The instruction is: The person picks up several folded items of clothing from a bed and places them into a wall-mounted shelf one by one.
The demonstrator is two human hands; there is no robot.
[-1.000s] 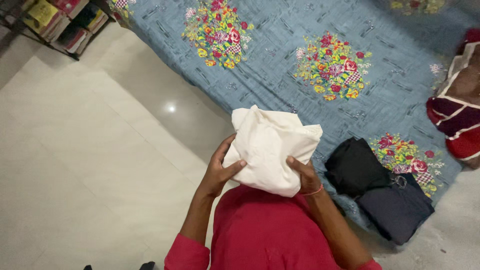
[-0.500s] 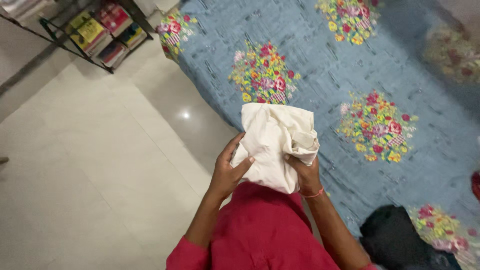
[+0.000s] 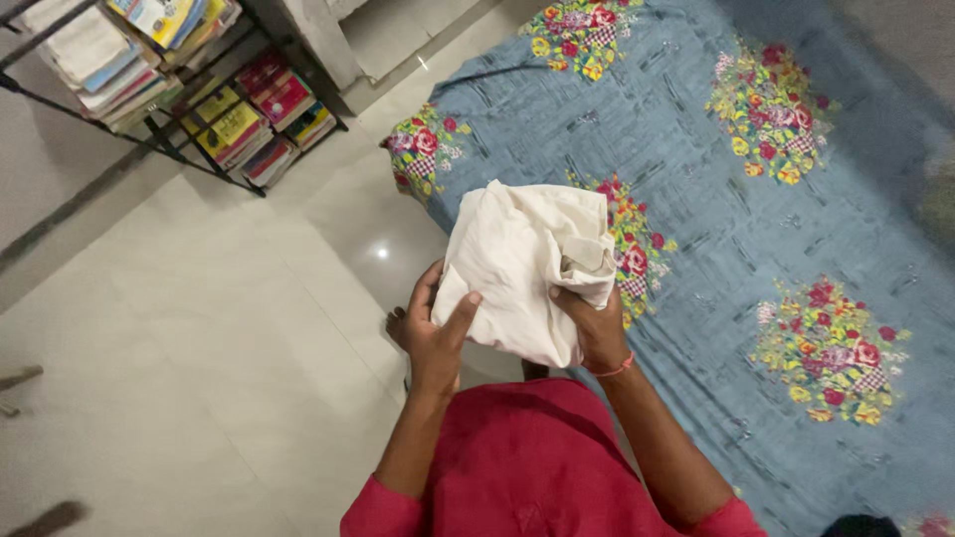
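A folded cream cloth [image 3: 517, 264] is held up in front of my chest, above the edge of a bed. My left hand [image 3: 435, 328] grips its lower left side, thumb on the front. My right hand [image 3: 594, 330], with a thin pink band at the wrist, grips its lower right side under a folded pocket-like flap. I wear a red long-sleeved top [image 3: 542, 467].
The bed [image 3: 756, 229] with a blue-grey cover printed with flower bunches fills the right side. A dark metal rack [image 3: 189, 109] stacked with books stands at the top left. Pale glossy floor tiles [image 3: 199, 328] lie on the left. A dark cloth [image 3: 860, 525] peeks in at the bottom right.
My view has swung left: the bed slid right, the dark folded clothes nearly left the frame, and the book rack came further in. Both hands keep holding the cream cloth.
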